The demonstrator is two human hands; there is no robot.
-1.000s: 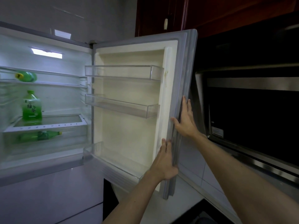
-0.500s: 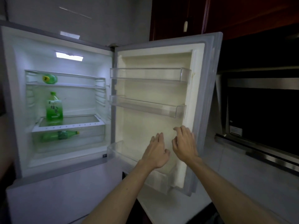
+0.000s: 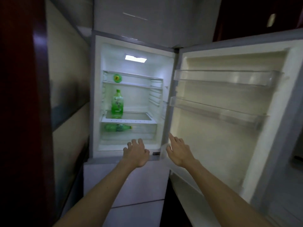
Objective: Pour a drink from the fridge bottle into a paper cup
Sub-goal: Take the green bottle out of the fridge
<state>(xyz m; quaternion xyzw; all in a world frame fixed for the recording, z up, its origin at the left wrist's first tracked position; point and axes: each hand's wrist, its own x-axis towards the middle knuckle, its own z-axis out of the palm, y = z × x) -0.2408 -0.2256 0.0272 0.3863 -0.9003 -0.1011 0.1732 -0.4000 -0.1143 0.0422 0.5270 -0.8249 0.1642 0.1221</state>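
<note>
The fridge (image 3: pixel 95 95) stands open and lit. An upright green bottle (image 3: pixel 117 104) rests on the middle glass shelf. A second green bottle (image 3: pixel 117 78) lies on the top shelf, cap toward me. A third green bottle (image 3: pixel 117 127) lies on its side in the drawer below. My left hand (image 3: pixel 136 152) hovers at the fridge's lower front edge, fingers spread, holding nothing. My right hand (image 3: pixel 178 151) is beside it near the door hinge side, fingers apart, empty. No paper cup is in view.
The fridge door (image 3: pixel 237 128) hangs wide open on the right with two transparent door racks (image 3: pixel 226 77). A dark wooden panel (image 3: pixel 21 112) stands close on the left. The closed lower fridge compartment (image 3: pixel 131 182) sits beneath my arms.
Both hands left the door edge and moved left to the fridge's lower front. The view swung left, so the fridge interior now sits centre frame.
</note>
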